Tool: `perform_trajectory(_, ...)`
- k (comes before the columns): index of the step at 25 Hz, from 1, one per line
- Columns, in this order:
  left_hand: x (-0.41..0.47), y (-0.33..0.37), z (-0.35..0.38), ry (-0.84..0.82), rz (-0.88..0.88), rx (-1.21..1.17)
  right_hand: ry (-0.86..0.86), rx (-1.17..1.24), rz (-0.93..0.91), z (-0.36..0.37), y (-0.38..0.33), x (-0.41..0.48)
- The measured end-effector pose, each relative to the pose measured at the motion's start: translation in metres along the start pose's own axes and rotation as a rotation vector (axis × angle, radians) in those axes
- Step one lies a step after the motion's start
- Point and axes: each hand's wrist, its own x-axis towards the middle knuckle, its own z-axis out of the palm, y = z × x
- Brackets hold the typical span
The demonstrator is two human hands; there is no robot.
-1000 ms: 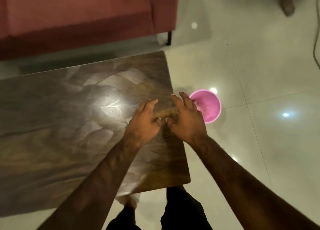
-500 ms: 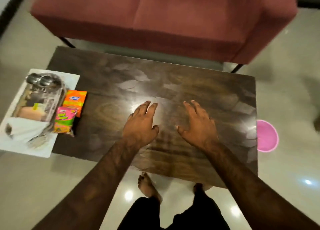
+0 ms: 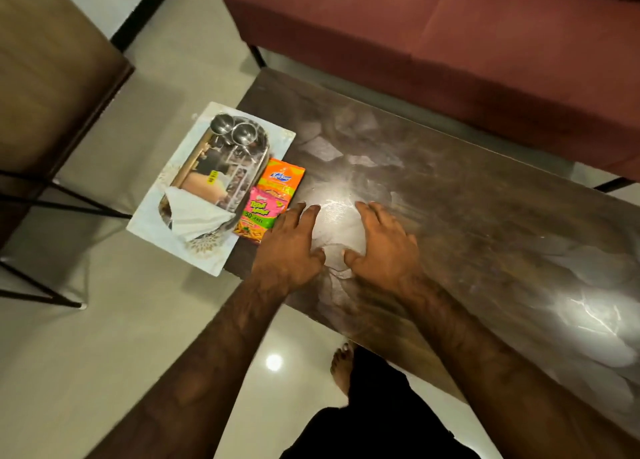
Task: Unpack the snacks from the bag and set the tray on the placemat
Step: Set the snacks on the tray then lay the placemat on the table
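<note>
A steel tray (image 3: 242, 174) lies on a pale placemat (image 3: 156, 199) that overhangs the left end of the dark wooden table (image 3: 467, 216). Two small steel bowls (image 3: 230, 131) and a folded white napkin (image 3: 197, 218) sit on the tray. An orange snack packet (image 3: 282, 178) and a pink-green snack packet (image 3: 261, 213) lie beside the tray on the table. My left hand (image 3: 289, 247) hovers or rests flat on the table just right of the pink packet, fingers spread and empty. My right hand (image 3: 384, 244) is spread flat beside it, empty. No bag is in view.
A maroon sofa (image 3: 450, 43) stands behind the table. A brown chair with thin black legs (image 3: 45, 95) stands on the tiled floor to the left. My bare foot (image 3: 343, 365) shows under the table's near edge.
The view has swung left from the table's right end and the pink bucket to its left end. Both hands have shifted left toward the packets, staying flat and empty.
</note>
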Motion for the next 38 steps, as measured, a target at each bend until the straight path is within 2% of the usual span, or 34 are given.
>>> perform_trajectory(7, 0.042, -0.067, -0.03, -0.004, -0.126, -0.035, -0.109, 0.046, -0.126, 0.019, -0.067, 0.067)
perform_trajectory(12, 0.071, -0.108, -0.04, -0.046, -0.151, -0.08, -0.18, 0.089, -0.109, 0.033, -0.101, 0.105)
perform_trajectory(15, 0.086, -0.137, -0.036, -0.116, -0.148, -0.139, -0.232, 0.161, -0.014, 0.047, -0.115, 0.12)
perform_trajectory(18, 0.106, -0.169, -0.024, -0.235, -0.153, -0.259, -0.253, 0.341, 0.159, 0.076, -0.128, 0.141)
perform_trajectory(21, 0.115, -0.194, -0.005, -0.337, -0.146, -0.359, -0.194, 0.523, 0.319, 0.122, -0.138, 0.159)
perform_trajectory(26, 0.125, -0.228, 0.008, -0.395, -0.135, -0.482, -0.014, 0.864, 0.604, 0.184, -0.155, 0.183)
perform_trajectory(28, 0.128, -0.235, 0.006, -0.438, -0.144, -0.519, 0.033, 0.983, 0.659, 0.191, -0.162, 0.185)
perform_trajectory(30, 0.132, -0.237, 0.001, -0.472, -0.169, -0.578, 0.006, 1.037, 0.671, 0.191, -0.167, 0.182)
perform_trajectory(33, 0.138, -0.232, -0.009, -0.469, -0.213, -0.708, 0.058, 1.054, 0.708, 0.176, -0.167, 0.173)
perform_trajectory(36, 0.146, -0.232, -0.022, -0.276, -0.182, -0.735, 0.145, 1.186, 0.749, 0.154, -0.168, 0.166)
perform_trajectory(38, 0.152, -0.233, -0.035, -0.285, -0.205, -0.831, 0.108, 1.289, 0.697, 0.145, -0.174, 0.168)
